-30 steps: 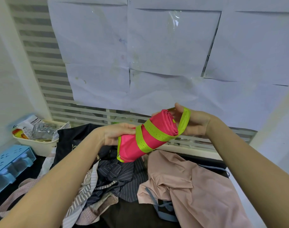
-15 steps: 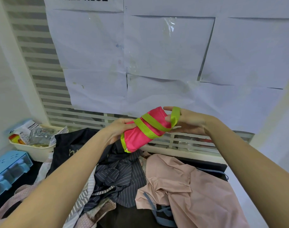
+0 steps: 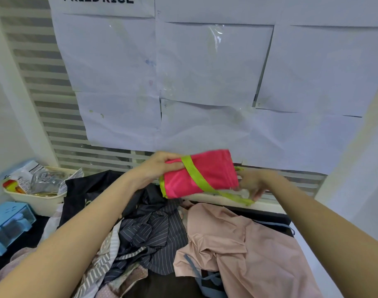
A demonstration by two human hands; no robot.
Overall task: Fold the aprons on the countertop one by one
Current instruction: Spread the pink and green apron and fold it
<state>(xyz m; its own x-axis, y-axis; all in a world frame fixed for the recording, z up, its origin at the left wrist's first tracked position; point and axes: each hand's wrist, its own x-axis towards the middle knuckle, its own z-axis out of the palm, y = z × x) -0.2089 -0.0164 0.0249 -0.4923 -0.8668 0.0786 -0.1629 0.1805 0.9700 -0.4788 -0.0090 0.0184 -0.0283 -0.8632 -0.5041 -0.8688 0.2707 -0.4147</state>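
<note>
Dusty-pink cotton lies nearest: an unfolded pink apron point(image 3: 254, 250) crumpled on the dark tabletop point(image 3: 267, 216), touching a heap of pinstriped navy aprons point(image 3: 149, 237) to its left, with striped and dotted cloth spilling toward the near edge. Above the heap, both hands hold a rolled hot-pink apron point(image 3: 205, 173) clear of the pile. The left hand point(image 3: 160, 166) grips the roll's left end, thumb over the lime-green strap point(image 3: 195, 175) that crosses it. The right hand point(image 3: 251, 183) sits at the right end; it is blurred, but its fingers seem to pinch the strap's loose tail, which trails down past the roll. Only one turn of strap looks snug, so if the tail slips or goes slack the roll could spring open and need redoing; a hard tug could instead pull the bundle from the left grip into the heap. Farther left stand a blue box point(image 3: 9, 222) and a cream basket point(image 3: 37, 198) of packets, before a paper-covered wall point(image 3: 205, 72).
</note>
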